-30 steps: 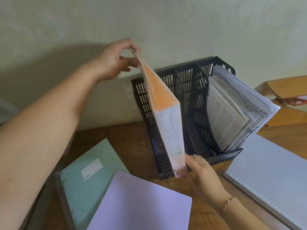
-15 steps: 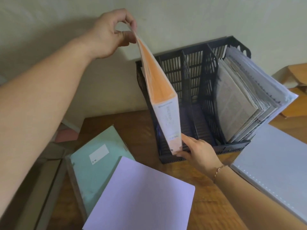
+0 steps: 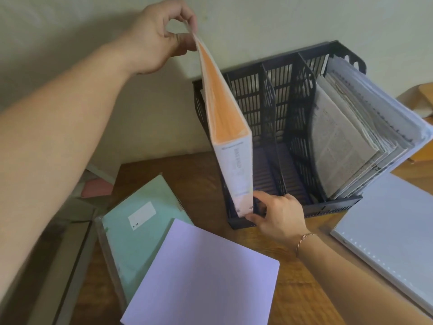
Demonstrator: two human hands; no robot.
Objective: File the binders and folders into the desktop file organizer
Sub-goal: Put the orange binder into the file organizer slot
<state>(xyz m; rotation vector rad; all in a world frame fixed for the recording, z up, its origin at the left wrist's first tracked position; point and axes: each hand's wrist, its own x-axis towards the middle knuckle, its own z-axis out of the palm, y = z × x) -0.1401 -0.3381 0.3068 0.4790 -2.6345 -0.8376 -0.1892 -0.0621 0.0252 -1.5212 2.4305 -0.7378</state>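
Orange binder [image 3: 222,109]: stiff board, wedge-shaped from above, pale spine with faint print facing out; stands tilted in the leftmost compartment of the file organizer [image 3: 276,127], its lower end at the front lip.

File organizer: black slatted plastic, three compartments with curved dividers; middle compartment bare-floored; right compartment packed with a sheaf of printed papers [image 3: 346,146] and spiral-bound white sheets leaning right.

Mint-green folder [image 3: 140,226]: flat, matte, white label on the cover, lying left of the organizer. Lilac folder [image 3: 203,277]: smooth, round-cornered, overlapping the green one's near edge. White perforated folder [image 3: 393,231]: flat, right of the organizer.

Surface [image 3: 194,184]: brown wood with visible grain, set against a plain cream wall [image 3: 281,19]; a grey metal frame runs along its left edge.

Left hand [image 3: 159,36]: raised high, arm extended, thumb and fingertips pinching the binder's top corner. Right hand [image 3: 278,214]: low at the organizer's front, fingers curled round the spine's bottom end; a thin bracelet [image 3: 303,240] at the wrist.
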